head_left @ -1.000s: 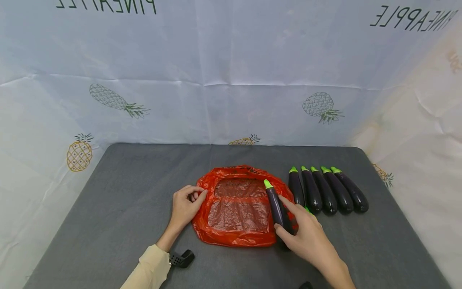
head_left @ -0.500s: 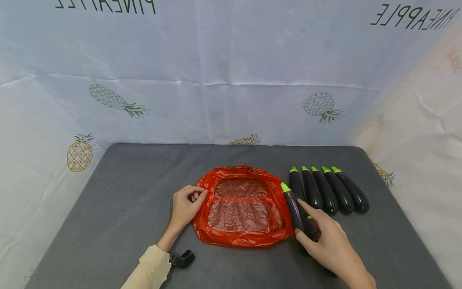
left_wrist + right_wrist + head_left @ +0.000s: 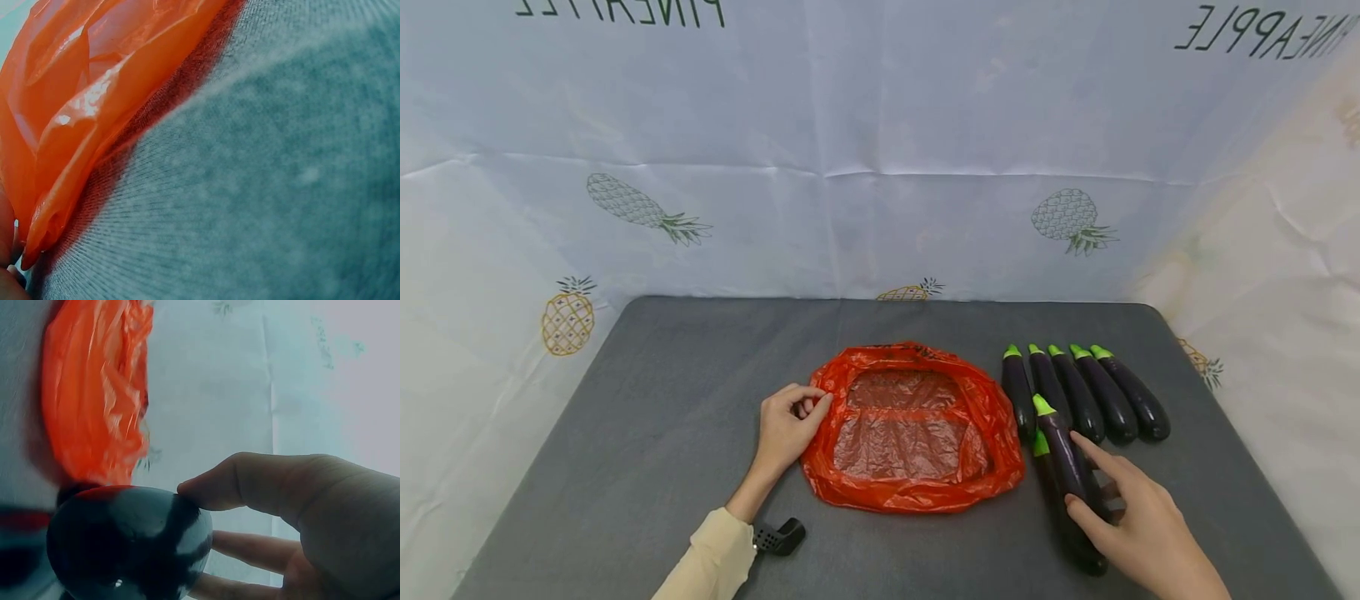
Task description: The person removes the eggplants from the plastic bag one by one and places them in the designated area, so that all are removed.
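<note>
My left hand (image 3: 790, 425) pinches the left rim of a red plastic bag (image 3: 917, 497), which lies with its mouth spread wide on the grey table. In the left wrist view the bag (image 3: 94, 94) shows as a shiny orange fold at the fingertips. To the right of the bag, my right hand (image 3: 1138, 521) grips a dark purple eggplant (image 3: 1067, 458) between thumb and fingers, its green stem end pointing away. Its rounded end (image 3: 131, 544) fills the bottom of the right wrist view. Beneath it, another eggplant (image 3: 1075, 542) lies partly hidden on the table.
Several eggplants (image 3: 1112, 400) lie side by side at the back right of the table (image 3: 700, 358), green ends away from me. The nearest one (image 3: 1017, 392) is close to the bag's right edge. A pineapple-print cloth (image 3: 865, 233) hangs behind the table.
My right hand has carried the eggplant from over the bag's right side rightward and nearer to me, over the lying eggplant. The left hand and the bag's left rim have stayed put.
</note>
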Available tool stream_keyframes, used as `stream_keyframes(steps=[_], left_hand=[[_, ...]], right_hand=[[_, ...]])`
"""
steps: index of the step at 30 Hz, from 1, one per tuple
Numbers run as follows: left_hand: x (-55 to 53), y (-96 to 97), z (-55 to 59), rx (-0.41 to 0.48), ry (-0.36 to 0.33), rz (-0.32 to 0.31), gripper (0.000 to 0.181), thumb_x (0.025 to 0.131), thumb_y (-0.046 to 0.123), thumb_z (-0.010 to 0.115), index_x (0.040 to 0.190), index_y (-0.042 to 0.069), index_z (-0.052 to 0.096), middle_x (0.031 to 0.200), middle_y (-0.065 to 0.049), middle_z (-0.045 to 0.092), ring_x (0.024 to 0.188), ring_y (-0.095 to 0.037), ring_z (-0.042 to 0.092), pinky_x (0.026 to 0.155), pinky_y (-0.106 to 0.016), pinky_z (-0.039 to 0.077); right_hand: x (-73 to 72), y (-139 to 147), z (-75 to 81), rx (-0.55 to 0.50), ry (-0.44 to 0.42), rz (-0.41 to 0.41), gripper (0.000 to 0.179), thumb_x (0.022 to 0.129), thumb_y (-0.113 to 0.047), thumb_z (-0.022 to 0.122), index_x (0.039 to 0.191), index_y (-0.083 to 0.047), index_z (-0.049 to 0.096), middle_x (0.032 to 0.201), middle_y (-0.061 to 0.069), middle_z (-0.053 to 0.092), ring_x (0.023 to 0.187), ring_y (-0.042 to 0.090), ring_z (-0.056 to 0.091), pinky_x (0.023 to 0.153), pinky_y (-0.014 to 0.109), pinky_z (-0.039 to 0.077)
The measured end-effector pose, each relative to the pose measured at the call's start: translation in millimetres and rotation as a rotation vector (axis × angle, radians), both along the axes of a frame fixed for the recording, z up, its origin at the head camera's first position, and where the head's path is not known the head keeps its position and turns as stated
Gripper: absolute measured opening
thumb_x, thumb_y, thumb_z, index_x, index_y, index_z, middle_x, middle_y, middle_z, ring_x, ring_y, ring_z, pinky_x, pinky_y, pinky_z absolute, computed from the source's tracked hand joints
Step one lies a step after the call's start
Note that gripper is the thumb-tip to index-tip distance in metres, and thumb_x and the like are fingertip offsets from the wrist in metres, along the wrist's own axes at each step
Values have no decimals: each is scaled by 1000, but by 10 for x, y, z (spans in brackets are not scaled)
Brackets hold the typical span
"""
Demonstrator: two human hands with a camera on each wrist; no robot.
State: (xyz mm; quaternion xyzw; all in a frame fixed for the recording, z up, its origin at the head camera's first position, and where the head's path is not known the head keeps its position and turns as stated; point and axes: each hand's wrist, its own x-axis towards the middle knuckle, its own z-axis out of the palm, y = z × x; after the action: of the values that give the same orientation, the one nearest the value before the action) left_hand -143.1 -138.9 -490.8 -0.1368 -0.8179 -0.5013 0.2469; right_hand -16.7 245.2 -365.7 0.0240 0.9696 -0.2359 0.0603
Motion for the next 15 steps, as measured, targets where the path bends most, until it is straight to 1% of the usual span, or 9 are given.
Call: stream_keyframes(steps=[2, 3, 4, 6, 10, 13, 15], left_hand=[[-43, -21, -102, -1, 10, 1, 6, 76, 5, 74, 75, 6, 69, 57, -4, 48, 49, -13, 42, 46, -20, 33], [-43, -18, -106, 3, 19, 0, 6, 76, 3, 74, 75, 5, 69, 57, -5, 48, 48, -14, 42, 46, -20, 33], [-46, -23, -123, 5, 21, -1, 6, 76, 5, 74, 75, 7, 69, 57, -3, 48, 49, -13, 42, 46, -19, 33], [-53, -30, -135, 0, 24, 1, 6, 77, 9, 74, 75, 10, 69, 58, 0, 49, 49, -10, 42, 46, -17, 33], [-53, -39, -128, -1, -6, 5, 5, 79, 17, 73, 76, 15, 70, 59, 4, 49, 50, -8, 44, 48, -17, 35], [-48, -41, -120, 8, -17, 2, 6, 80, 18, 73, 76, 16, 70, 59, 5, 49, 50, -8, 44, 48, -17, 35], [-47, -41, -118, 3, -8, 1, 6, 80, 17, 72, 75, 15, 70, 59, 5, 48, 50, -8, 43, 48, -17, 35]], right_hand=[[29, 93, -20, 9, -21, -4, 72, 79, -33, 71, 141, -19, 38, 116, 18, 55, 73, 13, 54, 55, 26, 45], [38, 139, -29, 14, -37, -9, 73, 79, -35, 71, 141, -17, 37, 117, 20, 55, 73, 13, 55, 55, 28, 46], [47, 186, -38, 23, -55, -15, 74, 80, -37, 70, 142, -16, 36, 118, 22, 54, 73, 14, 55, 55, 29, 46], [61, 271, -55, 36, -94, -26, 76, 81, -40, 69, 142, -13, 35, 118, 23, 53, 74, 15, 55, 55, 31, 45], [78, 401, -103, 60, -139, -30, 78, 81, -43, 67, 143, -9, 33, 113, 21, 54, 73, 15, 54, 55, 32, 43], [82, 474, -147, 69, -180, -20, 79, 81, -41, 68, 142, -6, 32, 111, 21, 54, 73, 15, 56, 56, 34, 44], [81, 513, -178, 69, -214, -11, 80, 80, -39, 69, 142, -5, 31, 111, 21, 55, 74, 16, 57, 58, 35, 45]])
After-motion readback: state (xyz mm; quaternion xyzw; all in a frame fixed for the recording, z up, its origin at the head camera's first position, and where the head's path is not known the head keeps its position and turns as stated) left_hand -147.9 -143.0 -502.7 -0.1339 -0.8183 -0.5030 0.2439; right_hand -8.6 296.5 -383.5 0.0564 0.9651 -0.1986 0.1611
